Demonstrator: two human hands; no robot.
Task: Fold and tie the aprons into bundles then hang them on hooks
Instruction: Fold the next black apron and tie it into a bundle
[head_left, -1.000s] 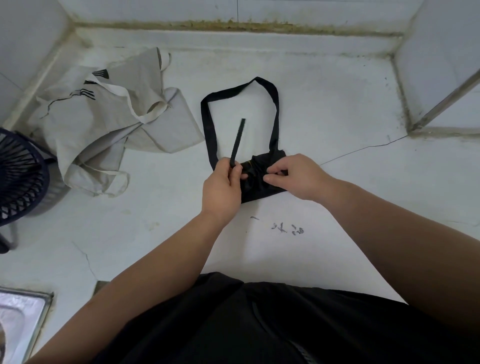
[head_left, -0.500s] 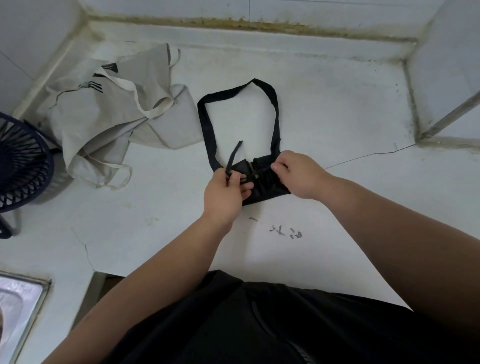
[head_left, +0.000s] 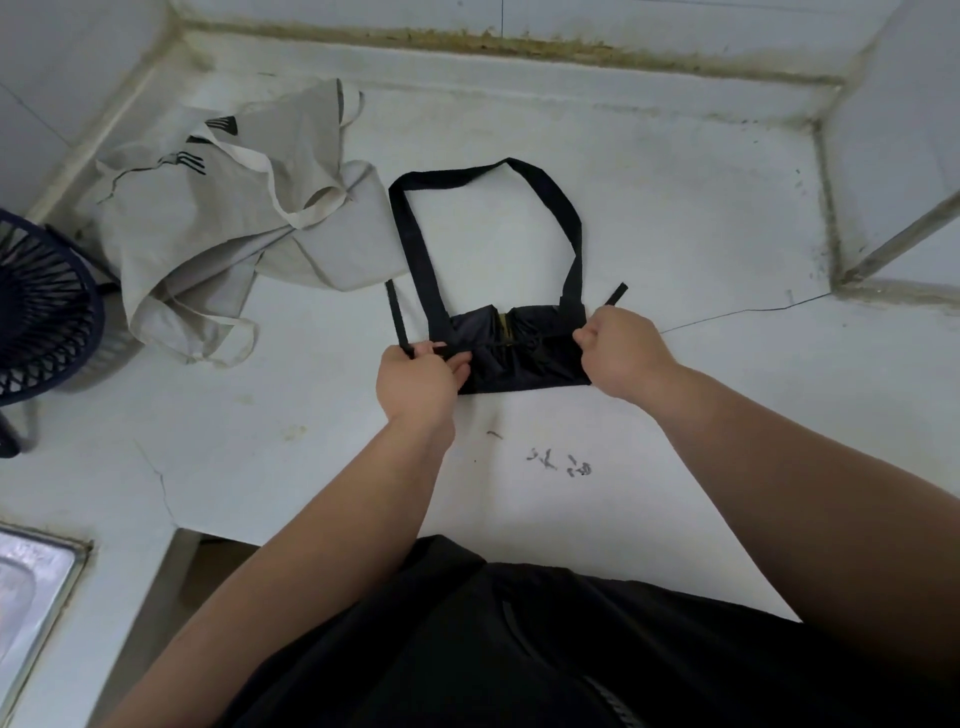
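Observation:
A black apron (head_left: 519, 358) lies folded into a small bundle on the white counter (head_left: 701, 218). Its neck loop (head_left: 566, 208) spreads out flat behind it. My left hand (head_left: 415, 379) is at the bundle's left end, pinching one black tie strap (head_left: 396, 317) whose free end points up and away. My right hand (head_left: 621, 353) is fisted at the bundle's right end around the other tie strap (head_left: 617, 295), its tip sticking out past my knuckles. The two straps are stretched apart across the bundle.
A crumpled beige apron (head_left: 223, 228) lies at the back left of the counter. A dark blue fan (head_left: 41, 322) stands at the left edge. A steel sink (head_left: 26, 597) shows at the lower left. Walls close in the back and right.
My hands have moved apart, each drawing a tie strap outward to its own side. The bundle is now spread wider between them, and the left strap end has swung to the left.

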